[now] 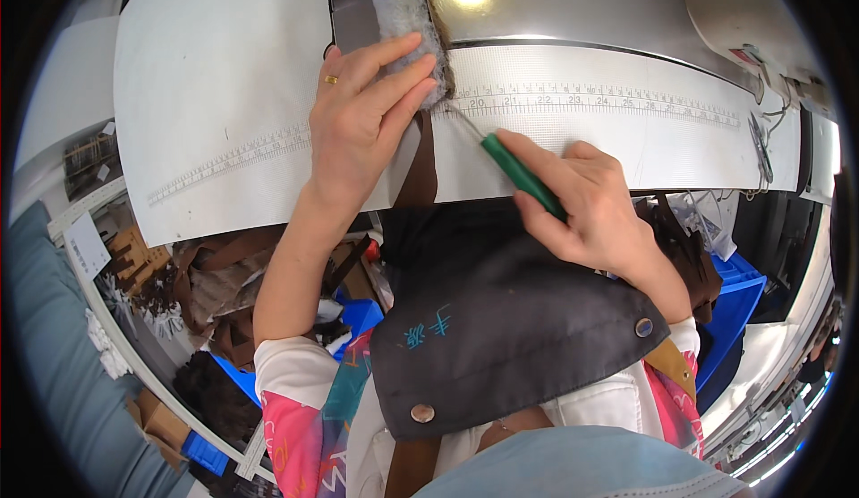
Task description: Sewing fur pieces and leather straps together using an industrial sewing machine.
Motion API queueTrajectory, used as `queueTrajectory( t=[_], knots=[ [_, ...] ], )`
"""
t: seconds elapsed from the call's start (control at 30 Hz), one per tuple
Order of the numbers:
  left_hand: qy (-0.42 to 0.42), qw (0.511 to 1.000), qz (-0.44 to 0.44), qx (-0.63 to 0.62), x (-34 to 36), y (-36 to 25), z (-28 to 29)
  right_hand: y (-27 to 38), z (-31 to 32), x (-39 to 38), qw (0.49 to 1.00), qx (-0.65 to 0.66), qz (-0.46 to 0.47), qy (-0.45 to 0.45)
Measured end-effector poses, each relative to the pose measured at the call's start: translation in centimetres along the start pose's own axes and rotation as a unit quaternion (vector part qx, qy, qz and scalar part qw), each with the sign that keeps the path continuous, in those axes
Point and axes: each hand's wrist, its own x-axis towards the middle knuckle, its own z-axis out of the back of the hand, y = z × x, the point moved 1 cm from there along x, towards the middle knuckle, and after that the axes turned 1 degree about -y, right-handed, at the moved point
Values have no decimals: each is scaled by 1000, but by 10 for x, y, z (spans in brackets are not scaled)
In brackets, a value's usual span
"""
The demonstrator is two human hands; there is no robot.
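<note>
My left hand (358, 122) lies with its fingers stretched out over the lower end of a strip of grey fur (400, 1), pressing it on the work surface. Browner fur (440, 28) shows along the strip's right edge. From under its near end a brown ribbon-like band (418, 171) runs down over the table's edge. In my closed right hand (582, 198) is a green-handled awl (519, 171) with a thin metal shaft. The shaft points up and left, its tip at or close to the fur's lower right corner; whether it touches cannot be made out.
The white table (215, 68) carries a printed ruler scale (573, 102). Behind it lies a shiny metal machine bed (555, 15). Small metal snips (761, 147) rest at the right. Below stand blue bins (734, 292), with brown fur and fabric pieces (228, 292) at the left.
</note>
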Motion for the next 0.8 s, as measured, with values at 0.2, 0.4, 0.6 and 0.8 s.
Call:
queueTrajectory(
  t=[0.2, 0.4, 0.6, 0.8],
  knots=[
    [2, 1000, -4, 2, 2, -1, 1, -9, 10, 14, 993, -69, 0, -98],
    [20, 1000, -18, 15, -1, 5, 3, -26, 13, 30, 990, -133, 46, 0],
    [38, 999, -20, -8, 16, 13, 7, -37, 19, 52, 987, -149, 57, -15],
    [6, 999, -34, -28, 31, 26, -1, -51, 22, 70, 984, -157, 76, -46]
  ],
)
